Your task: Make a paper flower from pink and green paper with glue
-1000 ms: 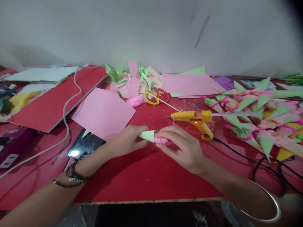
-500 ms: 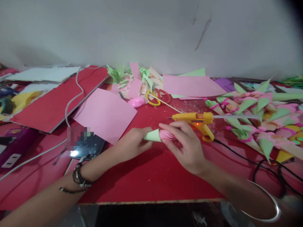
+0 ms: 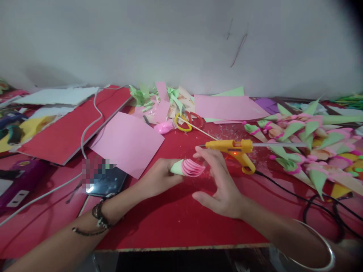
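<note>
My left hand (image 3: 160,177) pinches the narrow green end of a paper flower (image 3: 193,168), a pale green cone with layered pink folds spreading from its wide mouth. The flower lies sideways above the red table (image 3: 181,223), its pink end pointing right. Just right of those folds, my right hand (image 3: 219,185) is open, thumb and fingers apart, with nothing between them. Behind my right hand rests a yellow glue gun (image 3: 235,147) with a clear glue stick in its back and a small orange light lit.
Many green and pink paper cones (image 3: 312,139) are heaped at right. Pink sheets (image 3: 130,139), scissors (image 3: 184,122), a pink packet (image 3: 164,127) and paper scraps lie toward the wall. At left are a phone (image 3: 106,181), red board (image 3: 76,124) and white cable (image 3: 83,136); a black cord (image 3: 283,187) runs right.
My right hand has let go of the pink folds and opened, drawing slightly away. The pink folds now show fully, while my left hand keeps its hold on the green end.
</note>
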### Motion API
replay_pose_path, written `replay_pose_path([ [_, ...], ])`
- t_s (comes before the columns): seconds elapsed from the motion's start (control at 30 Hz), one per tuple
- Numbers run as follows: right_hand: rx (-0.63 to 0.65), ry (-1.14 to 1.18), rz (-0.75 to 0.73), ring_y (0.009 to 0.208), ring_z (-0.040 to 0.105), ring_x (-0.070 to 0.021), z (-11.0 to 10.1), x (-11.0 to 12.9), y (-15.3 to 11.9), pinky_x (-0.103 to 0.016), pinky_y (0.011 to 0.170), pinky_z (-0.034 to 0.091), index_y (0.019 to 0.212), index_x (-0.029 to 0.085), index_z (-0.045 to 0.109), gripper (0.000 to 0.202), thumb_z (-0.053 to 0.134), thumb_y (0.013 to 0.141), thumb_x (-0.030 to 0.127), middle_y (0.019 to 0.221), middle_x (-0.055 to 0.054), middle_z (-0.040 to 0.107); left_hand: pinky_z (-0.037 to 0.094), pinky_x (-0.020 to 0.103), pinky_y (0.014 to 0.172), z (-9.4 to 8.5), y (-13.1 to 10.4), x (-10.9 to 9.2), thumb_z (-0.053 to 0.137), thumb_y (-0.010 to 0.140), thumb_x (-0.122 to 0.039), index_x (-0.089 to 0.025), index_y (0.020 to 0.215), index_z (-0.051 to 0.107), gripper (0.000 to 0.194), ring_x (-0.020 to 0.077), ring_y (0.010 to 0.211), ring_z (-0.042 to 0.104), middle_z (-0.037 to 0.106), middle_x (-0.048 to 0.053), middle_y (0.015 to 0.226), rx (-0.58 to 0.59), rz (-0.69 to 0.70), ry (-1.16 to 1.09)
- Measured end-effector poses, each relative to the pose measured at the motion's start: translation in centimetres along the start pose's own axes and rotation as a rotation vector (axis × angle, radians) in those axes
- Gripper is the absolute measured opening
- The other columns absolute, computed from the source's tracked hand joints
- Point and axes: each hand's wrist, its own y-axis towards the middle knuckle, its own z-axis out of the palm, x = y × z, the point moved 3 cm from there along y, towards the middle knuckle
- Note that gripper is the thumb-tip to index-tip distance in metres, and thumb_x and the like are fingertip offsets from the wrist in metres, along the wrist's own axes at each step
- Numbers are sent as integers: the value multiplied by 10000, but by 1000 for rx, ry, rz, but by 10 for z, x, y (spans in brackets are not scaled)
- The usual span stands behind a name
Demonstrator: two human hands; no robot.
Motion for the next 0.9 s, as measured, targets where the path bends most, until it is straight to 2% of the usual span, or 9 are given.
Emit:
replay_pose_path([
  [0.07,22,81,24,1090,387,-232,0,0,1,-428,940,338,1349,279,198,735,585,734,394,1170,-80,405,261,183,485,1,0,0,461,717,-109,-158,567,341,198,54,505,291,318,-68,551,38,-7,-111],
  [0.17,54,193,48,1073,422,-202,0,1,2,-388,929,356,1330,286,260,626,543,779,378,1149,-64,457,236,178,455,8,-1,-2,486,735,-160,-160,546,325,248,47,477,249,286,-75,523,182,15,-184],
  [0.23,45,221,31,1068,433,-189,0,3,3,-376,922,362,1305,288,319,515,486,822,354,1131,-57,480,248,176,459,12,-2,-4,499,745,-193,-156,566,360,230,52,490,275,307,-69,535,237,26,-167],
  [0.4,28,226,-34,1024,472,-179,-1,6,2,-370,883,389,1215,267,460,357,373,876,336,1087,-59,505,350,187,552,15,-2,-4,488,784,-271,-135,756,497,140,97,642,412,442,-22,672,239,9,-86],
  [0.5,15,255,-34,1012,483,-189,-2,6,3,-376,869,402,1182,261,489,352,417,852,360,1072,-63,515,357,190,570,14,-2,-5,471,808,-290,-128,794,505,167,89,644,405,445,-19,704,302,12,-110],
  [0.63,41,293,-5,993,499,-186,-1,7,4,-362,855,421,1178,252,482,396,538,787,283,1045,-60,538,291,177,489,12,-4,-8,464,814,-350,-145,668,426,255,61,542,310,342,-52,604,405,21,-212],
  [0.73,72,349,33,1005,506,-175,2,7,3,-347,869,425,1199,261,458,444,572,770,248,1076,-53,553,245,186,457,12,-5,-8,473,794,-440,-162,619,349,351,63,526,260,273,-61,582,425,12,-260],
  [0.8,95,410,82,1052,497,-178,5,5,2,-361,907,408,1216,266,441,467,580,770,252,1138,-53,549,252,191,460,13,-6,-7,479,776,-496,-165,629,352,384,67,530,270,291,-58,590,430,-6,-296],
  [0.9,137,578,201,1086,495,-184,11,0,1,-371,939,395,1217,235,445,477,591,763,258,1175,-65,540,328,208,521,18,-7,-6,403,809,-532,-160,634,387,412,75,537,345,367,-42,580,516,-47,-353],
])
